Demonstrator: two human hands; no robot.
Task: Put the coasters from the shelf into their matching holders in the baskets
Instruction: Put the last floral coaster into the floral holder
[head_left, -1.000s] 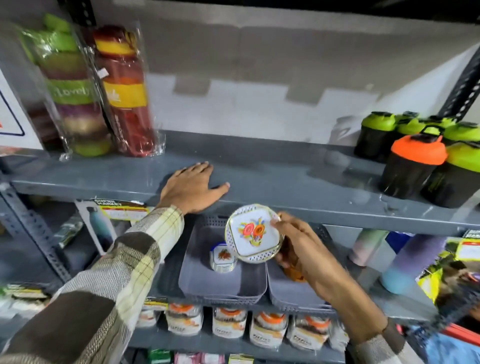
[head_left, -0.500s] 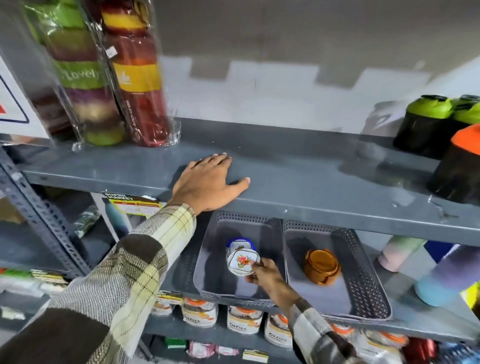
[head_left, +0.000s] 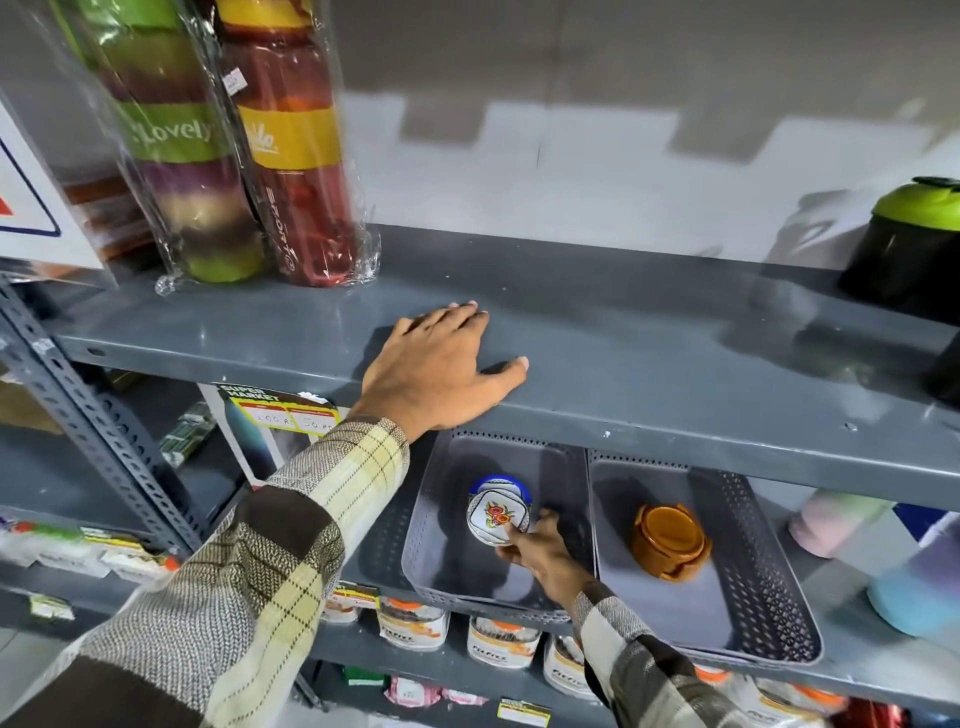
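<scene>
My right hand (head_left: 540, 553) reaches into the left grey basket (head_left: 431, 545) on the lower shelf and pinches a white floral coaster (head_left: 496, 517) at its lower right edge. The coaster leans against a blue-rimmed white holder (head_left: 500, 486) standing in that basket. In the right grey basket (head_left: 758, 587) sits an orange holder (head_left: 670, 540) filled with orange coasters. My left hand (head_left: 441, 364) lies flat, fingers spread, on the upper grey shelf (head_left: 649, 353), holding nothing.
Two wrapped stacks of coloured bottles (head_left: 228, 140) stand at the upper shelf's back left. Black shakers with green lids (head_left: 914, 244) stand at its right. Pastel bottles (head_left: 883, 561) lie right of the baskets. Labelled jars (head_left: 498, 642) line the shelf below. A steel upright (head_left: 88, 415) runs down the left.
My right hand has carried the floral coaster down from in front of the upper shelf into the left basket, up against the blue-rimmed holder. The left hand has stayed flat on the shelf.
</scene>
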